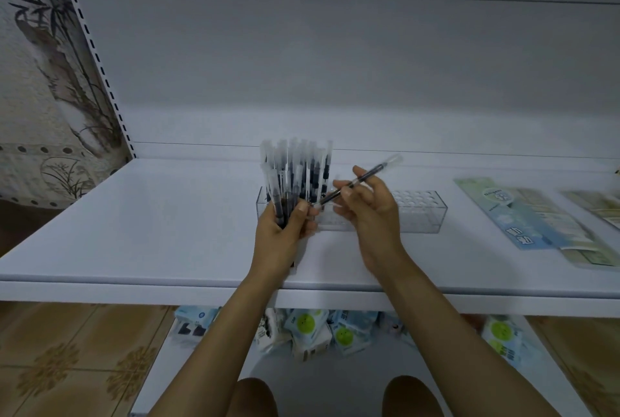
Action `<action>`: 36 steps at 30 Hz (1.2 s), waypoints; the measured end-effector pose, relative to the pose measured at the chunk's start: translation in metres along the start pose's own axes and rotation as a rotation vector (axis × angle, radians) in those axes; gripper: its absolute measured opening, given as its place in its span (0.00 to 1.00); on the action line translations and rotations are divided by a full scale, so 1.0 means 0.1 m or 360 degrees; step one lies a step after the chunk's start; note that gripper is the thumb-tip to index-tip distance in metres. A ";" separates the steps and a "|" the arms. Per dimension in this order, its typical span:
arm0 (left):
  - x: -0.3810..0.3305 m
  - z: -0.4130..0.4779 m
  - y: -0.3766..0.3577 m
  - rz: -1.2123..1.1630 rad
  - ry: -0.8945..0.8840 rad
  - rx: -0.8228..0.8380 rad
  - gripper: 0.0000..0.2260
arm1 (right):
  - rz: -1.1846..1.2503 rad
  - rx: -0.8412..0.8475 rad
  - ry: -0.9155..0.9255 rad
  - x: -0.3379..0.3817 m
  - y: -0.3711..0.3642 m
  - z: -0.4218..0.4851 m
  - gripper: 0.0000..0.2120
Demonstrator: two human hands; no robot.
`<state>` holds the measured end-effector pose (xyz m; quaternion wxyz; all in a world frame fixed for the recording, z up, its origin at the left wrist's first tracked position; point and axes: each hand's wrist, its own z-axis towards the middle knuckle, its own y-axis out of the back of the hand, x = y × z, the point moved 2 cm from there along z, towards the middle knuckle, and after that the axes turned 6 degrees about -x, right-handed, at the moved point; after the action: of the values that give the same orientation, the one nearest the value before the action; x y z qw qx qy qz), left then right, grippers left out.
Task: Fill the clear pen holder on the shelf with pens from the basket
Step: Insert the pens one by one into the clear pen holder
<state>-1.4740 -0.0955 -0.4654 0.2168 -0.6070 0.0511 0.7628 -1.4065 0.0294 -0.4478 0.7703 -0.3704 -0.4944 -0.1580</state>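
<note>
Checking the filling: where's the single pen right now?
Head view, centre: the single pen is pinched in the right hand, slanted above the holder, just right of the bundle in the left hand.

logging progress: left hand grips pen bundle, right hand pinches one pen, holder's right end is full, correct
No: in the head view the clear pen holder has empty holes at its right end; pens stand only at its left. The rest holds.
</note>
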 end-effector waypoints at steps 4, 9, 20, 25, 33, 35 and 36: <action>0.00 0.01 0.02 0.0100 -0.0059 -0.0091 0.11 | -0.0189 -0.0183 0.0117 0.16 -0.02 0.22 0.15; -0.02 0.00 0.04 0.0095 -0.0060 -0.0095 0.10 | -0.0622 -0.0120 0.0283 0.13 -0.12 0.41 0.18; -0.02 0.00 0.02 0.0129 -0.0075 -0.0041 0.07 | -0.0875 -0.0018 0.0539 -0.03 -0.15 0.46 0.19; -0.01 0.00 0.02 0.0136 -0.0089 -0.0022 0.08 | -0.1097 0.0040 0.0626 -0.09 -0.12 0.45 0.20; 0.01 0.01 0.02 0.0152 -0.0077 0.0004 0.07 | -0.1313 0.0122 0.0688 -0.13 -0.13 0.41 0.21; 0.02 0.02 0.02 0.0148 -0.0072 0.0008 0.06 | -0.1321 0.0124 0.0652 -0.13 -0.14 0.42 0.21; 0.02 0.02 0.02 0.0144 -0.0073 0.0011 0.06 | -0.1314 0.0122 0.0630 -0.13 -0.14 0.42 0.21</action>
<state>-1.4766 -0.0964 -0.4670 0.1852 -0.5858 0.0762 0.7853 -1.4483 0.0494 -0.4436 0.7356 -0.0764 -0.4494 -0.5010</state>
